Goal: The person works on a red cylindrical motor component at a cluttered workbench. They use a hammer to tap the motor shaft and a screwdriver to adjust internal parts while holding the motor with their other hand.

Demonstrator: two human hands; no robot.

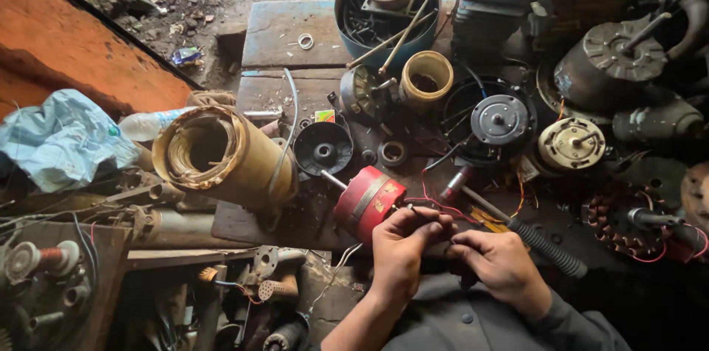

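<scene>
Both hands, the left hand [402, 248] and right hand [498, 262], pinch thin red wires [436, 207] just beside the red motor [367, 202]. Behind the motor stands a black pulley [323, 148]; a big brass cylinder [221, 155] lies to its left.

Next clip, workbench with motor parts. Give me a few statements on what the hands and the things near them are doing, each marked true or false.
1. Both hands work close together at the near edge of the bench. True: the left hand and right hand nearly meet.
2. The red cylindrical motor stands upright in the blue tub. False: it lies on its side on the bench, just left of the left hand.
3. Thin red wires run from near the hands up across the bench. True.
4. The blue tub is empty. False: it holds rods and a round metal part.
5. The large brown winding cylinder lies on its side, left of the red motor. True.
</scene>
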